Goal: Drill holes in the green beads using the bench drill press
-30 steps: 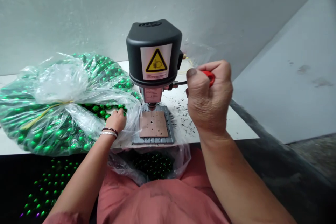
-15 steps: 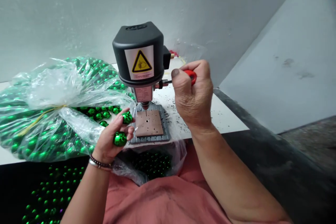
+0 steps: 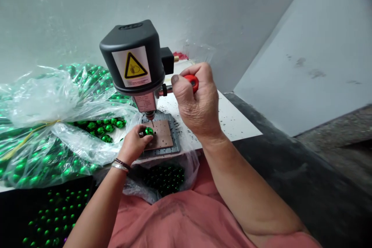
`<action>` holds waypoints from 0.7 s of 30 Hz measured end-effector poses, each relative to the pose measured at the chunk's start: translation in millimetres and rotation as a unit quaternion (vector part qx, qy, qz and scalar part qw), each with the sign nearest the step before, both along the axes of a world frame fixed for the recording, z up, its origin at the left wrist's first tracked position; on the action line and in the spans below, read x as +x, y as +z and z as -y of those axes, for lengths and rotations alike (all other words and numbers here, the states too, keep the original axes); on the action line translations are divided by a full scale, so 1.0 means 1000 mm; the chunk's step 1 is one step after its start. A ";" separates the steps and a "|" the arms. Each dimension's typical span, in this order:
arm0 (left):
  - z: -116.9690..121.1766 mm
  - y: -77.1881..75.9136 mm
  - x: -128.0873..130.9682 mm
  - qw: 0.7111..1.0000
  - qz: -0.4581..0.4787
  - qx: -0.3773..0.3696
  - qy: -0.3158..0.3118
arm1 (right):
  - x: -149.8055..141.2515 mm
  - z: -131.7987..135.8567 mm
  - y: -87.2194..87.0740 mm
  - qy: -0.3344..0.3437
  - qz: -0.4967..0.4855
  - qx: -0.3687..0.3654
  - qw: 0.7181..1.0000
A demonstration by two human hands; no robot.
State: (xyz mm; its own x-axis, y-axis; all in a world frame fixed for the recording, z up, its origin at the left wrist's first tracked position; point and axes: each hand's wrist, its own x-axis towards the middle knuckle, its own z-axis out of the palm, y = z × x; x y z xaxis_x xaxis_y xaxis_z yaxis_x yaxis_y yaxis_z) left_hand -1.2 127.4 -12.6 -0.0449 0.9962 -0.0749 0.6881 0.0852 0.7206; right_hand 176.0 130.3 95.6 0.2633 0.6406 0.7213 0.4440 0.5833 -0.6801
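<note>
Hand at left pinches one green ball; right hand, one red knob.

My black-housed bench drill bears a white rectangular sticker with a black-edged yellow hand-warning triangle; I can't read its small print.

Behind the white worktop stands a pale grey wall; right of the worktop, a smudged side wall meets dark floor.
</note>
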 end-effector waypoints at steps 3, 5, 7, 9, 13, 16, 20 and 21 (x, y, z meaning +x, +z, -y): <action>-0.004 0.002 0.004 0.998 -0.053 0.012 -0.004 | 0.001 0.001 -0.001 -0.003 0.010 -0.001 1.000; -0.005 0.002 0.006 0.998 -0.063 0.017 -0.009 | 0.001 0.001 -0.001 -0.007 0.013 -0.002 1.000; -0.006 0.001 0.007 0.998 -0.057 0.008 -0.018 | 0.001 0.001 -0.001 -0.010 0.016 -0.004 1.000; -0.008 0.001 0.008 0.998 -0.058 -0.008 -0.019 | 0.001 0.000 -0.001 -0.011 0.017 -0.004 1.000; -0.011 0.002 0.013 0.995 -0.088 -0.018 -0.030 | 0.001 -0.001 -0.003 -0.002 0.010 0.003 1.000; -0.014 0.002 0.016 0.994 -0.106 -0.021 -0.036 | 0.001 0.000 -0.002 0.010 0.007 0.017 1.000; -0.015 0.001 0.016 0.993 -0.107 -0.024 -0.034 | 0.001 0.004 -0.004 0.009 0.004 0.012 1.000; -0.015 0.001 0.016 0.993 -0.108 -0.021 -0.035 | 0.001 0.005 -0.006 0.005 0.004 0.010 1.000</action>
State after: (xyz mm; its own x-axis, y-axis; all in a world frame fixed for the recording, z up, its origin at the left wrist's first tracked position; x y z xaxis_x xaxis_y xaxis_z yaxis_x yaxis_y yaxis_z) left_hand 15.0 142.6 -11.9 0.0038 0.9936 -0.1125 0.8317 0.0593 0.5520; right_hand 177.2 124.8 90.0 0.2524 0.6281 0.7361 0.4433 0.6011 -0.6649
